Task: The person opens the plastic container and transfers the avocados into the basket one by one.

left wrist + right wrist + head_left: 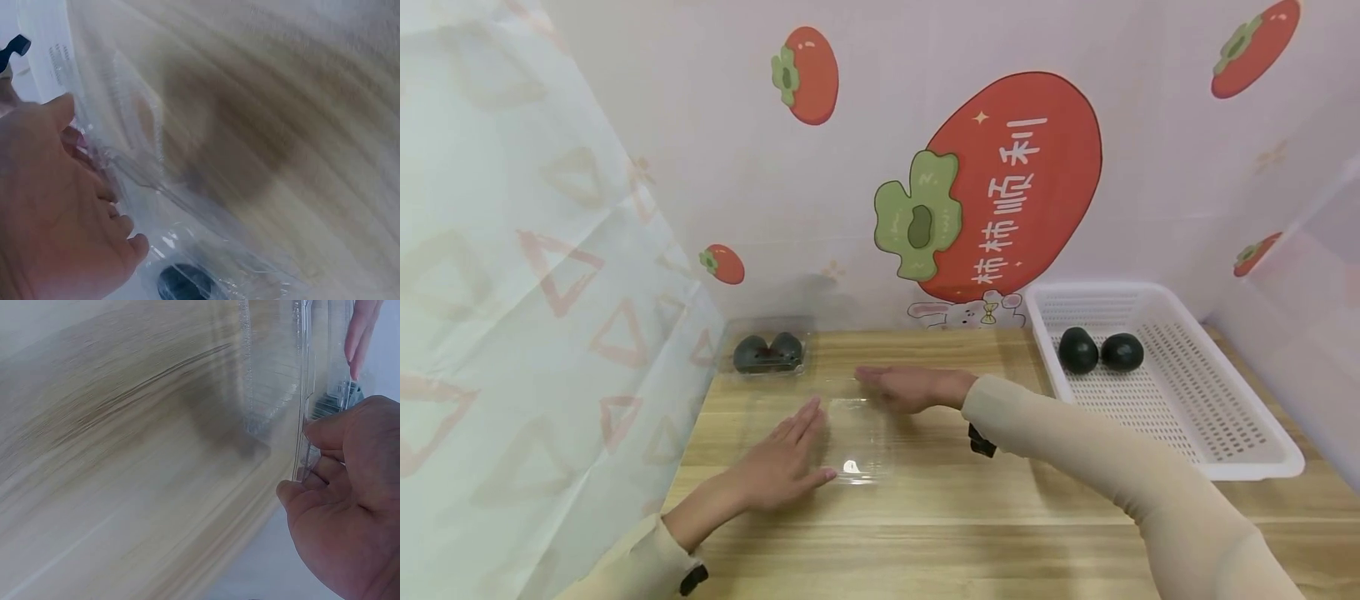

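A clear, see-through plastic box [861, 446] sits on the wooden table in front of me. My left hand [781, 468] lies over its left part, fingers straight and together, thumb spread toward the near side. In the left wrist view its fingertips are right at the clear rim [134, 170]. My right hand [913, 387] reaches in from the right to the far right corner. The right wrist view shows its thumb and bent fingers holding the box's rim [303, 394]. The plastic blends into the table, so parts of its outline are faint.
Behind the left hand, a clear box [769, 369] with two dark green, avocado-like fruits stands near the wall. A white perforated basket [1195, 350] at the right holds two more such fruits [1078, 350]. Printed cloth [850, 200] walls enclose the wooden table [887, 550].
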Available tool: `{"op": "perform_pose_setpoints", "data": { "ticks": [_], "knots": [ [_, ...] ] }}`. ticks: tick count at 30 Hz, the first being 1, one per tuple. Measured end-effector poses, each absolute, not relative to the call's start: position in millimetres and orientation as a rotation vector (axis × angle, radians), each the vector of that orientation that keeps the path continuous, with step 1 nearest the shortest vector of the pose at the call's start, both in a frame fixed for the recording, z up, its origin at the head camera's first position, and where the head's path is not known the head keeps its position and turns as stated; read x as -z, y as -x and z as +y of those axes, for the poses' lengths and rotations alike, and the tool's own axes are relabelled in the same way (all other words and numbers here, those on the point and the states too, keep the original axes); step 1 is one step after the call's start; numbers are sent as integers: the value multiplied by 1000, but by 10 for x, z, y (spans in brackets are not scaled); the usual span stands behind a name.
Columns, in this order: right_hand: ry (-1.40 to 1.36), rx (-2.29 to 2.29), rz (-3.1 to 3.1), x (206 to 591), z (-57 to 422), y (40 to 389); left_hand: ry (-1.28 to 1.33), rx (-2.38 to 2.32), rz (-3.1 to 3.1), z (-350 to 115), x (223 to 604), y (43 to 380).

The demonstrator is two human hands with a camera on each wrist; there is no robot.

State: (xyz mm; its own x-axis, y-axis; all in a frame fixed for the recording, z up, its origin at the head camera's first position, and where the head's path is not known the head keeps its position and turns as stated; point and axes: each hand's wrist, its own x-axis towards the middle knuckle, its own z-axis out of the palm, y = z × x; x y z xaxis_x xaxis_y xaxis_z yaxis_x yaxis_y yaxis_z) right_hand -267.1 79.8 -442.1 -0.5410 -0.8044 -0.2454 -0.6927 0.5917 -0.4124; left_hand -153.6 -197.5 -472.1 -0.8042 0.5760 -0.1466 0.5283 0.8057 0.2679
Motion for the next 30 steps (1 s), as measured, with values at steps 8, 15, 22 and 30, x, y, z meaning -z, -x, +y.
{"op": "perform_pose_setpoints", "data": {
  "ticks": [8,15,22,30],
  "knots": [
    [1245,391,2423,4472,606,2695,-884,-373,2720,-2176,4618,1571],
    [1214,408,2436,4486,477,2707,-965,-302,2743,-2380,4695,1668],
    [1214,415,2443,4519,356,2732,-1009,-322,2725,-2489,4625,1702],
    [1195,448,2449,4586,220,2745,-992,-291,2661,-2559,4451,1689]
  ]
}}
